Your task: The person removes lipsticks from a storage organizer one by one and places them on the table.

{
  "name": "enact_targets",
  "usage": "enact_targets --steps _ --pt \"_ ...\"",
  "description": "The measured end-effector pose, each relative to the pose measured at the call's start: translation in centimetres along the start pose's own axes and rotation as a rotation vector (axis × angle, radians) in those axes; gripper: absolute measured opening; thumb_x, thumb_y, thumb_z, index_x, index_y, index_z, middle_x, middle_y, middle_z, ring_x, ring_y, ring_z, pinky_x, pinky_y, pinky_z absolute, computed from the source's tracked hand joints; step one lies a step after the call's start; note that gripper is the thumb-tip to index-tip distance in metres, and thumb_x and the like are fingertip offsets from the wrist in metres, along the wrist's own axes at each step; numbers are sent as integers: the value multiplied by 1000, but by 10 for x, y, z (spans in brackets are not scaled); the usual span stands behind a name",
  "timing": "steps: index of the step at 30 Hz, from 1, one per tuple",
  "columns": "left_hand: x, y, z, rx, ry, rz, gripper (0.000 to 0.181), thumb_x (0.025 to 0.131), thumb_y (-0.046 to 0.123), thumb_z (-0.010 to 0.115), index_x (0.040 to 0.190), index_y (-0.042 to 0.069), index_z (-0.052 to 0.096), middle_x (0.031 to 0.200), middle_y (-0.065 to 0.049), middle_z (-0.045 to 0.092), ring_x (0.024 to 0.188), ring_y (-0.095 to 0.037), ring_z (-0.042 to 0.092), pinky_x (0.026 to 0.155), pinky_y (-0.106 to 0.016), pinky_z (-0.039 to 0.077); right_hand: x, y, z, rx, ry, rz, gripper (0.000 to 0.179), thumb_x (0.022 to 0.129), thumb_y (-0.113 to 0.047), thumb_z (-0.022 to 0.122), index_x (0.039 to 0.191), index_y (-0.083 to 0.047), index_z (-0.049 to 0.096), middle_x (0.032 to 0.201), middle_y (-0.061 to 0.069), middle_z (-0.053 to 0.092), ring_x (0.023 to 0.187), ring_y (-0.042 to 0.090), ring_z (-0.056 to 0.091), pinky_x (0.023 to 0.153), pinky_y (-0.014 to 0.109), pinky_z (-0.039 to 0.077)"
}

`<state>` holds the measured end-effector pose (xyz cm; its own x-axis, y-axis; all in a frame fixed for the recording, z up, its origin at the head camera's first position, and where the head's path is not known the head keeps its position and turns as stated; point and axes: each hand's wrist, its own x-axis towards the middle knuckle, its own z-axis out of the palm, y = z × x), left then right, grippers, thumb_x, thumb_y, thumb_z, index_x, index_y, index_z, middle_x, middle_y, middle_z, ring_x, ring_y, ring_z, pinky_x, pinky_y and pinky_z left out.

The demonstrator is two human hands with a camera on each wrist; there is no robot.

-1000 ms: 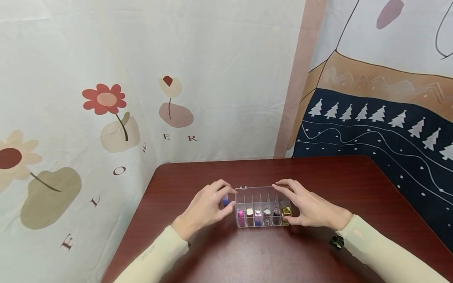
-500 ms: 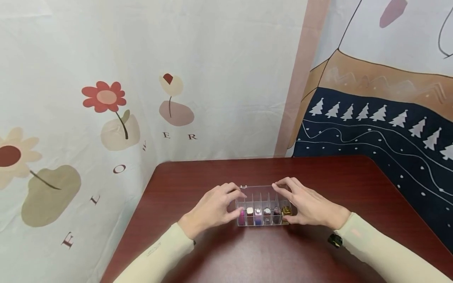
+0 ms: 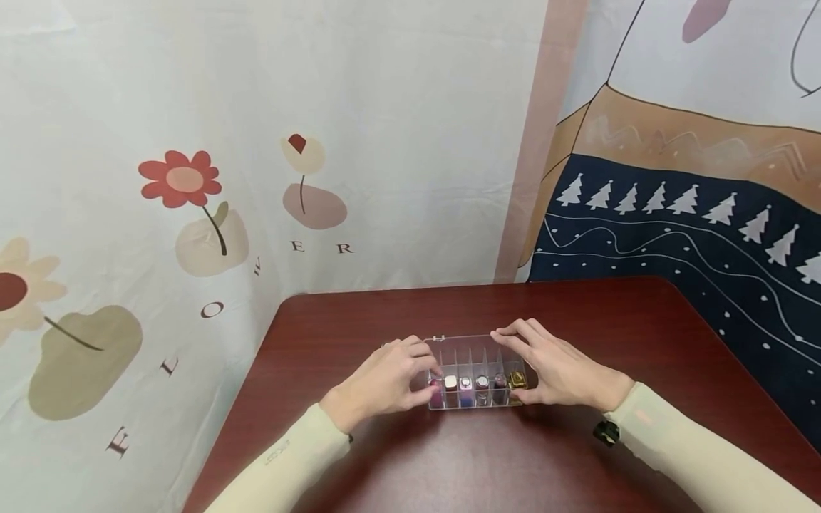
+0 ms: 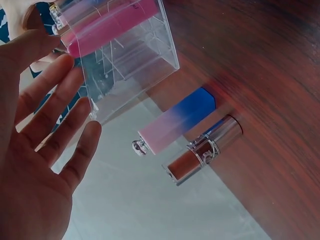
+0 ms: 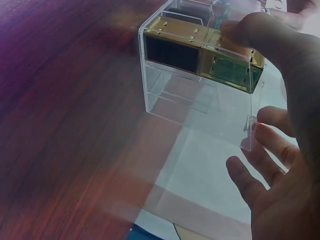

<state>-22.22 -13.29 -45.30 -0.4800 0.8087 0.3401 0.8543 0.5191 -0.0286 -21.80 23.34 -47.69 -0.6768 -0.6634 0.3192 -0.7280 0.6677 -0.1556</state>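
In the head view, a clear plastic case with dividers (image 3: 474, 370) stands near the middle of the table, holding a row of coloured cosmetic tubes (image 3: 466, 385). The left hand (image 3: 391, 377) is at its left end; the right hand (image 3: 561, 367) grips its right end, thumb on the near side, fingertips on the far edge. The step in hand seems to be steadying or positioning the case; a next move would call for even contact at both ends. The dark red wood-grain table (image 3: 487, 456) meets a white cloth printed with flowers (image 3: 417, 107), and a navy cloth with white trees (image 3: 628, 235) hangs at right.

In the left wrist view, the left fingers are straight and parted beside a magenta tube (image 4: 117, 25) in the case; I cannot tell whether they touch it. A blue-to-pink tube (image 4: 182, 120) and a clear tube with a brown core (image 4: 200, 155) are outside the case, side by side.

In the right wrist view, the thumb presses by a gold rectangular tube (image 5: 205, 55).
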Motion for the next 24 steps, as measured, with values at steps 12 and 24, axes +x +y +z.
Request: enact_targets --steps 12,24 --pt "-2 0 -1 8 -65 -8 12 99 32 92 110 30 88 107 12 80 113 -14 70 79 -28 56 -3 2 5 38 21 18 109 77 -39 110 169 -11 58 157 5 59 139 19 57 100 40 70" --pt "-2 1 -1 -3 -102 -32 12 102 34 91 112 31 87 112 11 81 116 -14 70 78 -26 47 -5 0 7 49 14 38 109 79 -40 109 170 -12 56 162 5 57 141 20 57 103 41 69"
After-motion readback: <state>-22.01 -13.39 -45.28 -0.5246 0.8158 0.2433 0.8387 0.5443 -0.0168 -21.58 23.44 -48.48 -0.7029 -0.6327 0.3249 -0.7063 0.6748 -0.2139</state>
